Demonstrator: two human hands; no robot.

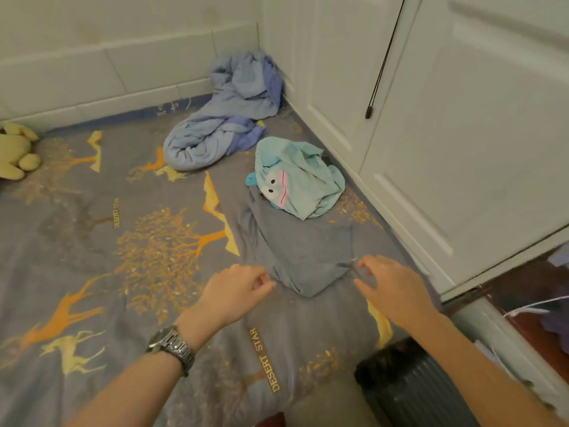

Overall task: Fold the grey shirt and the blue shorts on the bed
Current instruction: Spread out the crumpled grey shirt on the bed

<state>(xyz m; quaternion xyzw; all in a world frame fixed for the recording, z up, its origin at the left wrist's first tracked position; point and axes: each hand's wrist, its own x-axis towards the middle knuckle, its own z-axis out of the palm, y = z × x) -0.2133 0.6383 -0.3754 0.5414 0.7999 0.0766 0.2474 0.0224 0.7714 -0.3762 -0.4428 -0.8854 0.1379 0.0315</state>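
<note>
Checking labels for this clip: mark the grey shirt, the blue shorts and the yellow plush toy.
grey shirt point(295, 251): head view, middle of its flat cloth.
blue shorts point(303, 183): head view, beside the cartoon face.
yellow plush toy point(15, 152): head view, its body.

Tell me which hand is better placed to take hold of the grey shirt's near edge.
Right, probably. The right hand hovers with its fingers at the crumpled grey cotton shirt's near right edge; the left hand sits just off its left side.
</note>
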